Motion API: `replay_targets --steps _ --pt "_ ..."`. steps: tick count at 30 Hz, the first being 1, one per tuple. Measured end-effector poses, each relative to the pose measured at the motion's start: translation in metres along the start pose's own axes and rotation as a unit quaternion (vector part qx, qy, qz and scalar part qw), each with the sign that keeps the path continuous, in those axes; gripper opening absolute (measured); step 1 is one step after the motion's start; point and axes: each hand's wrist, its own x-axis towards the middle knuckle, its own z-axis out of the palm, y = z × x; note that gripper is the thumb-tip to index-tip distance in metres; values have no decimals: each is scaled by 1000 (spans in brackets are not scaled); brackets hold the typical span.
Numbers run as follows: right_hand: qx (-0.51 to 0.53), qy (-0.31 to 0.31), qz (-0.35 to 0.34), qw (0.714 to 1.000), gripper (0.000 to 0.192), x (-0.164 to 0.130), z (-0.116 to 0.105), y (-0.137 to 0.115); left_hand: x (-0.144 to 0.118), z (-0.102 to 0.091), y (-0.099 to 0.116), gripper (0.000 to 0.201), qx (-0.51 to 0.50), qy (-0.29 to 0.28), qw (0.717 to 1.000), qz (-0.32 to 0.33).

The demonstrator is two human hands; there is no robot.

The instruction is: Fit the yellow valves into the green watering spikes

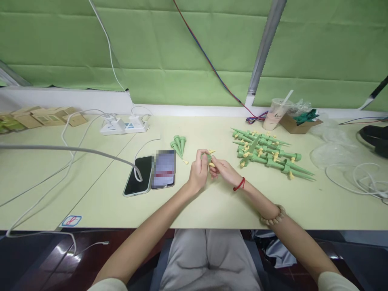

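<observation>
My left hand [198, 169] and my right hand [222, 169] meet over the middle of the pale green table [212, 202]. Between their fingertips they pinch a small green cone-shaped spike with a yellow piece [210, 158]. A pile of several finished green spikes with yellow fittings [266, 155] lies to the right of my hands. A small bunch of plain green cones [178, 144] lies just behind and left of them. My right wrist wears a red string and a bead bracelet.
Two phones [151, 173] lie left of my hands, one on a white cable. A power strip [124, 125] sits behind them, small cardboard boxes [42, 117] at far left. A drink cup [275, 114], an open box [298, 121], plastic bags and coiled white wire [357, 178] are at right.
</observation>
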Motion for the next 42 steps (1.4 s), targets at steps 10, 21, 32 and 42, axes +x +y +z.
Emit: replay_targets --steps 10,21,32,42 --pt "75 -33 31 996 52 1 4 2 4 -5 -8 38 87 68 993 40" --pt "13 128 -27 991 52 9 -6 -5 11 -6 1 37 -37 49 998 -18" --pt "64 91 21 994 40 -50 -8 -27 3 14 52 43 -188 47 981 -10" --pt "94 338 -179 919 33 -73 -38 -70 -2 62 110 45 -240 -25 967 85"
